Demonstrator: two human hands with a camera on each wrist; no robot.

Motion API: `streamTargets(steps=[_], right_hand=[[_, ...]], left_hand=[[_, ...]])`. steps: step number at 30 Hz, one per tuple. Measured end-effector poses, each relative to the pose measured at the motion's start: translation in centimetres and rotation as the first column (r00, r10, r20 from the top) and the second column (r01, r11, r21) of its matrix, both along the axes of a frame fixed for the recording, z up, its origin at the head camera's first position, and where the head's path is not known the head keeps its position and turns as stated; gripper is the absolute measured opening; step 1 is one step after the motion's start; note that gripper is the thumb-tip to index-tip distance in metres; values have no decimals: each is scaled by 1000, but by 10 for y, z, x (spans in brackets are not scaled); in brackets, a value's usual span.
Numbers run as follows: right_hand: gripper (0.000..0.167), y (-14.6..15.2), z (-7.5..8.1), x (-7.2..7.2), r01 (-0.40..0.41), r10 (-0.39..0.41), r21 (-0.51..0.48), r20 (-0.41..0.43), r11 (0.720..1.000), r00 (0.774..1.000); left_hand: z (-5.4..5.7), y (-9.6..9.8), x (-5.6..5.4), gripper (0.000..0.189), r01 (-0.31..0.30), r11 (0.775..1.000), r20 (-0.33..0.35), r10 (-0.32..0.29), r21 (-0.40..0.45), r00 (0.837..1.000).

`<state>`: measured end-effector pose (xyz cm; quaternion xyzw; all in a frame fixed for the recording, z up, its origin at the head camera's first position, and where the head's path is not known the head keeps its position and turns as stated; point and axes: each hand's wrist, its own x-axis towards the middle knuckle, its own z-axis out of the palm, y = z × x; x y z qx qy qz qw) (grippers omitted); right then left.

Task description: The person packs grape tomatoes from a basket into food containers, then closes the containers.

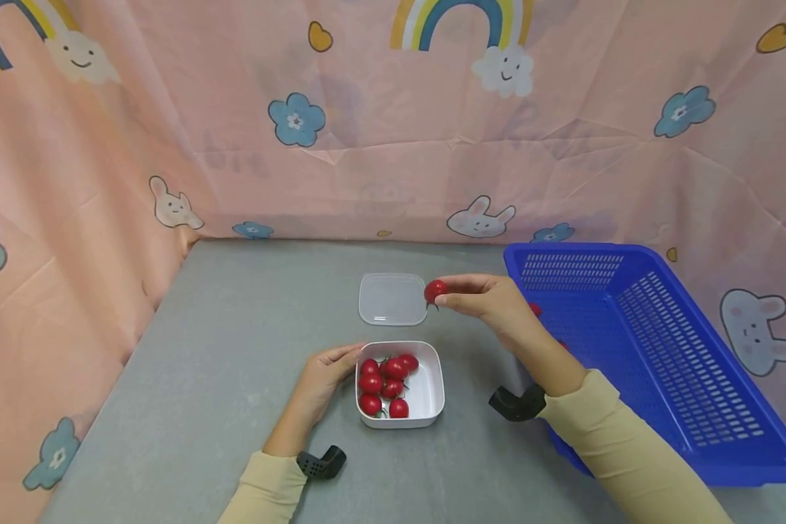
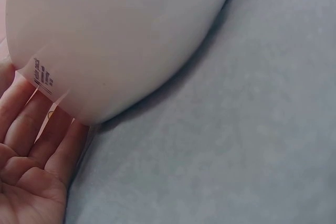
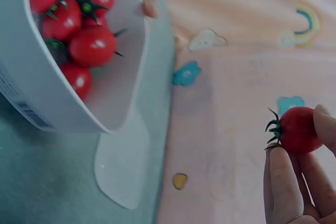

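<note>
- Head view: soft, fairly even light.
- Left wrist: dark shadow edges the white box [image 2: 115,35].
- Right wrist: tomatoes [image 3: 93,46] carry small glints; curtain [image 3: 226,108] looks blurred.

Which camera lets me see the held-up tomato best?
The right wrist view: the tomato looks big there, and its green leaves show clearly. The head view shows it smaller, pinched in the right hand. The left wrist view doesn't show it at all.
</note>
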<state>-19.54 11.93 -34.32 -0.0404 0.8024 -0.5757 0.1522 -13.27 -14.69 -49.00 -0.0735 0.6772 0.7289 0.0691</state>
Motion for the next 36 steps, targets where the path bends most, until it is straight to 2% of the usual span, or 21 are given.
streamTargets(steps=[10, 16, 22, 26, 36], right_hand=[[40, -19, -22, 7, -103, 100, 74, 33, 992, 994], [39, -30, -32, 11, -164, 159, 87, 56, 983, 986], [35, -39, -39, 13, -194, 188, 100, 68, 976, 980], [33, -43, -45, 15, -198, 189, 144, 77, 969, 979], [31, -54, -54, 17, -237, 244, 240, -1, 941, 970]], left_hand=[[0, -1, 0, 29, 7, 1000, 3, -7, -9, 1000], [0, -1, 0, 30, 8, 1000, 6, -8, 7, 1000], [-1, -1, 0, 31, 1, 1000, -3, -1, 1, 1000], [-1, 0, 0, 31, -1, 1000, -6, 1, -3, 1000], [-1, 0, -1, 31, 3, 1000, -2, -3, 8, 1000]])
